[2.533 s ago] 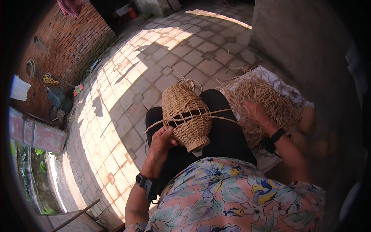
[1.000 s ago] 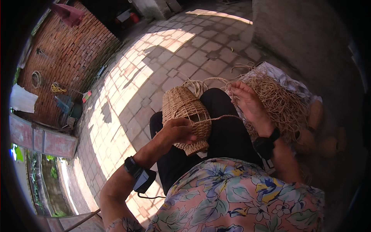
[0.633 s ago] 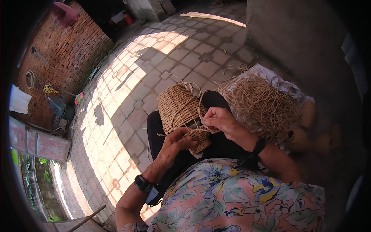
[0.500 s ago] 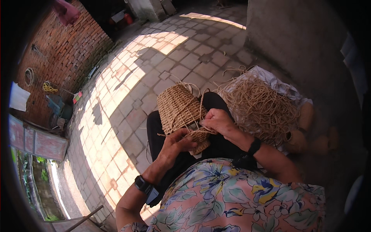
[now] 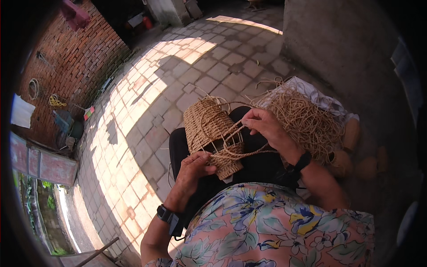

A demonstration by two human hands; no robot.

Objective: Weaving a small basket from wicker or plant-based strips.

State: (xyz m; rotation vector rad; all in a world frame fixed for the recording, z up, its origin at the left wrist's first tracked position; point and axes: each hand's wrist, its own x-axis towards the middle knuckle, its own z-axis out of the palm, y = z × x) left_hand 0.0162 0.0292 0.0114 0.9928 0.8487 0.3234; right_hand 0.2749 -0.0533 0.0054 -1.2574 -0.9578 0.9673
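A tan woven basket point(image 5: 206, 122) lies on its side across my dark-trousered lap, with a gap between its broad wall and the narrower woven part nearest me. Thin bare ribs cross that gap. My right hand point(image 5: 262, 126) pinches a strand of twisted straw cord point(image 5: 234, 130) above the basket's right side. Loops of the cord run back to the gap and over the wall. My left hand point(image 5: 194, 168) is closed at the left edge of the gap, thumb and fingers pressed on the weave and the cord there.
To my right a large tangle of straw cord point(image 5: 307, 120) rests on a white sheet point(image 5: 307, 89). Small woven pieces point(image 5: 351, 133) lie beside it. Paving tiles point(image 5: 151, 95) stretch ahead, partly sunlit. A brick wall point(image 5: 75, 58) stands at the left, a grey wall point(image 5: 329, 40) at the right.
My right hand has moved up and away from the gap, drawing the cord out into loops. My left hand has shifted slightly left and down, still at the basket.
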